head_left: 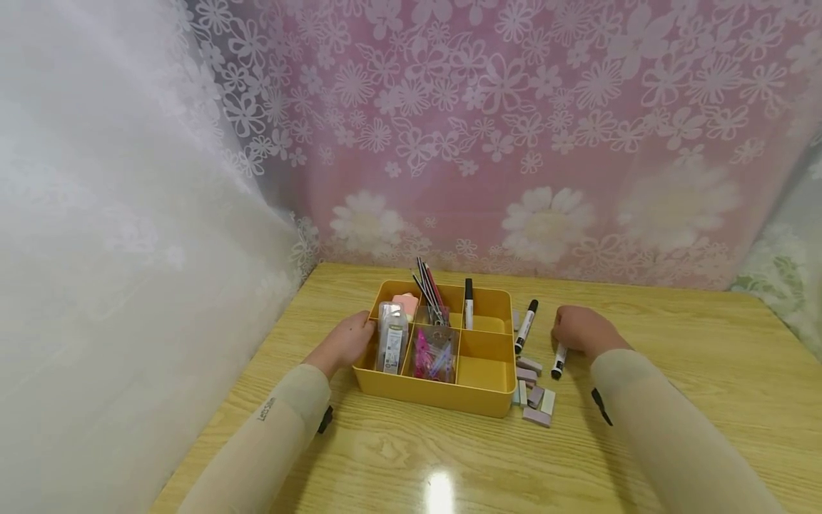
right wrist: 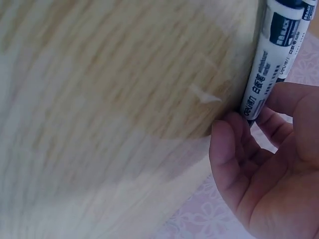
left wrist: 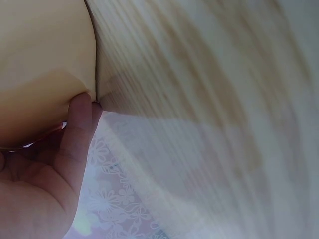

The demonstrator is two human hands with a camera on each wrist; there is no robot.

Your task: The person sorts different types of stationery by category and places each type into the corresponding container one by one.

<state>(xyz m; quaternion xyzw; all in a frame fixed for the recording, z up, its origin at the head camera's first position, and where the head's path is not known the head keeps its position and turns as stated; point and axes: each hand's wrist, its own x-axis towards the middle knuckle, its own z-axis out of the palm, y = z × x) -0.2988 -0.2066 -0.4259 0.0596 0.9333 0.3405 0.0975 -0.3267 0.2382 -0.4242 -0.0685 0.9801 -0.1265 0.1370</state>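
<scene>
With the left grip (head_left: 347,340) holding the organizer (head_left: 433,396) beside it, the right grip (head_left: 583,330) pinches a marker (head_left: 559,362) beneath it, seemingly mid-pickup, which calls for a steady lift.

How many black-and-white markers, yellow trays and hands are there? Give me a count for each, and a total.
Yellow trays: 1
Hands: 2, the left hand and the right hand
Black-and-white markers: 3, one in the tray, one just right of it, one in the right hand
Total: 6
</scene>
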